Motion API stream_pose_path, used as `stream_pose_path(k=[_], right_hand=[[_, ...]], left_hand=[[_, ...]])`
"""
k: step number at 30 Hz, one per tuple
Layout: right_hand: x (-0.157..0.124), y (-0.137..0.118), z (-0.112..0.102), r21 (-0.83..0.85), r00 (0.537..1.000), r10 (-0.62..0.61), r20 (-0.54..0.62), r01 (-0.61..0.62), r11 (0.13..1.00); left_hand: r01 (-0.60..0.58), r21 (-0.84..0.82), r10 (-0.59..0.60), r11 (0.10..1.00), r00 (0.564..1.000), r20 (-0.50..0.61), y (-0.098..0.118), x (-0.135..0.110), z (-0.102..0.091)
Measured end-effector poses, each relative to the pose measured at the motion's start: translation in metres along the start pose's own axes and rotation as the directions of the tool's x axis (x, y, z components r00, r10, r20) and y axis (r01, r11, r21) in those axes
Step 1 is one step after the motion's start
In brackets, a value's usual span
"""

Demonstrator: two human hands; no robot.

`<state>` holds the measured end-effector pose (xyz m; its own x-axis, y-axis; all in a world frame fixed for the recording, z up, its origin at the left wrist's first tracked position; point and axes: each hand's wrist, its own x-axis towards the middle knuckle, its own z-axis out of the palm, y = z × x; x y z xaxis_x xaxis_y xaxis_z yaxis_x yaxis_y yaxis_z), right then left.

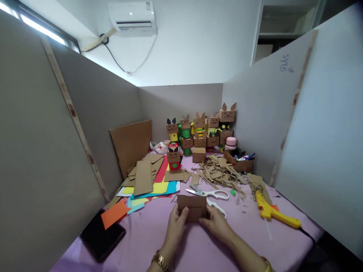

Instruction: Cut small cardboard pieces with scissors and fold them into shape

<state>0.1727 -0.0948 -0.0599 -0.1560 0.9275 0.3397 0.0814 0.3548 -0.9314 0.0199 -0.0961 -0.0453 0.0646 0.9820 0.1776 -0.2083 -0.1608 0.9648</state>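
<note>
Between my two hands is a brown cardboard piece, held above the front of the table. A smaller rectangle shows on its near face; I cannot tell if it is a separate piece. My left hand grips the left side, thumb on the near face. My right hand holds the lower right side, its thumb at the bottom edge. Just behind the cardboard lie white-handled scissors, partly covered by it and my right hand.
A yellow glue gun rests at right, its cord running off the edge. Cardboard scraps heap mid-table, before several cardboard animal figures. Coloured paper and cardboard sheets lie left, near a black tablet-like object. Partitions enclose the table.
</note>
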Motion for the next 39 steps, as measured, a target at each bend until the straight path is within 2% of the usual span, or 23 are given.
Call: stream_pose_path(k=[5, 10, 25, 39], right_hand=[[-0.0014, -0.0072, 0.0054, -0.020, 0.994, -0.020, -0.106, 0.018, 1.000], [-0.0006, -0.0049, 0.0071, -0.005, 0.996, -0.024, -0.082, 0.023, 1.000], [0.0005, -0.0059, 0.0050, 0.049, 0.999, -0.031, -0.029, 0.032, 0.998], [0.0001, -0.0041, 0.0045, 0.048, 0.998, -0.044, -0.039, 0.046, 0.998]], left_hand=[[-0.004, -0.006, 0.004, 1.000, 1.000, 0.010, 0.0014, -0.0012, 0.0006], [0.025, -0.025, -0.025, 0.999, 1.000, -0.011, 0.0039, -0.0025, 0.0032], [0.056, -0.080, -0.053, 0.995, 0.998, 0.033, 0.0057, -0.0044, 0.0024], [0.046, -0.092, -0.040, 0.995, 0.998, 0.057, 0.0044, -0.0040, -0.0003]])
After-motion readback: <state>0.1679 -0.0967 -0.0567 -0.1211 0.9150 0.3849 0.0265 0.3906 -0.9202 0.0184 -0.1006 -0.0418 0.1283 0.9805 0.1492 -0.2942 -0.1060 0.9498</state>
